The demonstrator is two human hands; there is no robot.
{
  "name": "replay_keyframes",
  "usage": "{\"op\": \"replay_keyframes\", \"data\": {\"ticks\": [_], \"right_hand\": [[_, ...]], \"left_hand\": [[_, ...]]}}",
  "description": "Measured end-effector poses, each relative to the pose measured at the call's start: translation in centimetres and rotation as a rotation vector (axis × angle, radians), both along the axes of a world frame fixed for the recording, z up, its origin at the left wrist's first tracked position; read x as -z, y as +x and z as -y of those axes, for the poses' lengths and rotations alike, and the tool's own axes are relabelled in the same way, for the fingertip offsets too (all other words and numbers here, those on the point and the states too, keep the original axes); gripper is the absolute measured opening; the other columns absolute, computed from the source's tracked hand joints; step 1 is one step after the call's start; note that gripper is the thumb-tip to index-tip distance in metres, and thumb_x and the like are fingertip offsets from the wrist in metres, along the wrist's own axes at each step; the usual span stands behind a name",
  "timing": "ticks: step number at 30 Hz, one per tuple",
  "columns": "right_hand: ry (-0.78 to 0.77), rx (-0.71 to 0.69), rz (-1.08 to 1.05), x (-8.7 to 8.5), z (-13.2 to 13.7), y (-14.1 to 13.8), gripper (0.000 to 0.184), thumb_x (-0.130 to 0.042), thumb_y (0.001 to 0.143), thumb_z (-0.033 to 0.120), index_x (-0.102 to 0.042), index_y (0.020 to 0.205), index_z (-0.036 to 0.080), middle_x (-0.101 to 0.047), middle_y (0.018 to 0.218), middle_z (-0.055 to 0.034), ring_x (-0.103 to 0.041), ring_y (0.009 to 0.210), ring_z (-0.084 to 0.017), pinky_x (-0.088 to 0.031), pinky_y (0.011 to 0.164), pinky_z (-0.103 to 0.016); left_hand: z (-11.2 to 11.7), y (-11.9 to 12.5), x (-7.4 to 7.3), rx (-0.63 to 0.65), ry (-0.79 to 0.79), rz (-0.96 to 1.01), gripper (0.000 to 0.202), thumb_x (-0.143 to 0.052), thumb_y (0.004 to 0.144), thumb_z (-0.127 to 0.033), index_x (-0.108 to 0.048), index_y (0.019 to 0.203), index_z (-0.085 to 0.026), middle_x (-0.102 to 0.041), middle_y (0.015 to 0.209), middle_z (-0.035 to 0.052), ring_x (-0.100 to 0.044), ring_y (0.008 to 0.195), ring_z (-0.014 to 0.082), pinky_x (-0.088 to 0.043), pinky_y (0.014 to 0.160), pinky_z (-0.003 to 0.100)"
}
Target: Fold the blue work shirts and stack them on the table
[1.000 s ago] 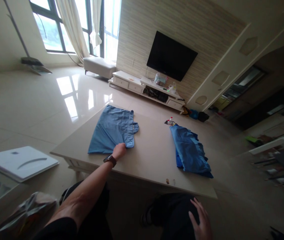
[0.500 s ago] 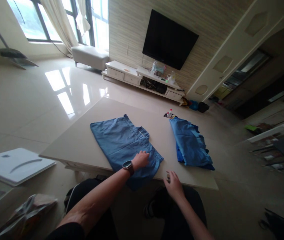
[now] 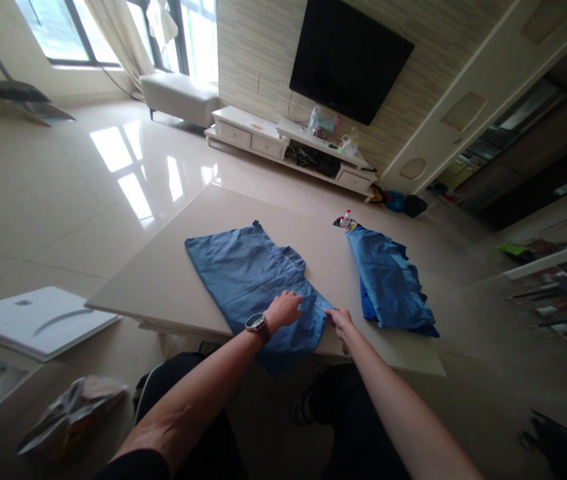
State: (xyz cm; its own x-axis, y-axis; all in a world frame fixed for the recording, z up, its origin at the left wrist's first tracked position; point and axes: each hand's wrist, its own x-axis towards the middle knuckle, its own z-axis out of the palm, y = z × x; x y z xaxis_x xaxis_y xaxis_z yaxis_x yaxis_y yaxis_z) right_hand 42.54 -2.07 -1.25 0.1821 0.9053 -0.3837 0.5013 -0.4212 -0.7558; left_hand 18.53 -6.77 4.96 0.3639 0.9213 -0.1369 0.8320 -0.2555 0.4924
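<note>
on the table, right hand newly pinches blue shirt, left hand loosely extended.

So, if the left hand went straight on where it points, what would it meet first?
Past the blue fabric shirt beneath it, the left hand would probably meet the pile of folded blue cloth first, though depth is unclear.

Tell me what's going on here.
A blue collared cloth shirt lies on a pale rectangular table, partly hanging over its near edge. The person's right hand pinches the shirt's edge, while the left hand is on or just above the shirt. A stack of blue cloth lies to the right.
</note>
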Motion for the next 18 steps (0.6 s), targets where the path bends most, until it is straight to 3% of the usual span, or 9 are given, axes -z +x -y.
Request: {"op": "replay_keyframes", "data": {"ticks": [2,4,7,10,14,16,18], "right_hand": [[-0.071,-0.092,0.055,-1.5,-0.3,-0.3,0.032,-0.066,0.097,0.041,-0.066,0.117,0.015,-0.069,0.113,-0.0066,-0.067,0.093,-0.017,-0.06,0.08,-0.036],[-0.086,-0.197,0.114,-3.6,-0.7,-0.4,0.02,-0.071,0.09,0.031,-0.071,0.095,0.012,-0.07,0.087,-0.0023,-0.065,0.078,-0.015,-0.054,0.072,-0.029],[-0.021,-0.351,0.166,-7.7,-0.8,-0.6,0.01,-0.068,0.074,0.015,-0.067,0.063,0.014,-0.057,0.055,0.0033,-0.055,0.063,-0.014,-0.044,0.065,-0.026],[0.077,-0.497,0.159,-11.9,0.7,-1.3,0.012,-0.059,0.065,0.011,-0.069,0.062,0.016,-0.064,0.066,0.0011,-0.057,0.073,-0.015,-0.044,0.074,-0.025],[0.139,-0.841,0.041,-16.7,5.4,-2.4,0.02,-0.05,0.061,0.011,-0.068,0.065,0.017,-0.071,0.089,-0.0016,-0.06,0.084,-0.017,-0.045,0.081,-0.025],[0.152,-1.034,-0.022,-18.7,8.0,-2.7,0.017,-0.047,0.06,0.01,-0.061,0.063,0.017,-0.068,0.088,-0.0016,-0.059,0.079,-0.015,-0.044,0.076,-0.025],[0.127,-1.143,-0.063,-20.4,10.1,-2.7,0.011,-0.045,0.06,0.01,-0.053,0.06,0.018,-0.063,0.08,-0.0001,-0.055,0.073,-0.013,-0.04,0.07,-0.024]], "left_hand": [[-0.1,-0.4,0.1,-0.027,0.027,0.011,0.028,-0.056,0.092,-0.026,-0.064,0.118,-0.02,-0.065,0.12,0.0136,-0.061,0.114,0.0303,-0.055,0.09,0.041],[-0.3,-0.7,0.2,-0.06,0.053,0.026,0.032,-0.055,0.092,-0.024,-0.061,0.123,-0.019,-0.064,0.122,0.0142,-0.06,0.115,0.0304,-0.055,0.092,0.041],[-0.5,-1.2,0.1,-0.113,0.092,0.066,0.043,-0.052,0.093,-0.022,-0.056,0.135,-0.017,-0.062,0.127,0.0152,-0.059,0.118,0.0294,-0.054,0.097,0.041],[-0.6,-1.4,0.0,-0.13,0.221,0.176,0.069,-0.05,0.087,-0.007,-0.04,0.154,-0.015,-0.05,0.151,0.0162,-0.05,0.137,0.0282,-0.046,0.112,0.04],[-0.4,-1.1,-0.4,0.056,0.38,0.264,0.1,-0.044,0.076,0.008,-0.024,0.165,-0.034,-0.019,0.174,0.0038,-0.017,0.16,0.0265,-0.031,0.126,0.047],[-0.1,-0.6,-0.7,0.168,0.389,0.252,0.098,-0.043,0.079,0.008,-0.027,0.163,-0.041,-0.015,0.175,-0.0001,-0.011,0.162,0.0274,-0.027,0.127,0.054],[0.2,0.0,-0.9,0.279,0.387,0.225,0.086,-0.044,0.083,0.005,-0.043,0.156,-0.04,-0.017,0.175,-0.0014,-0.01,0.162,0.0292,-0.022,0.127,0.062]]}}
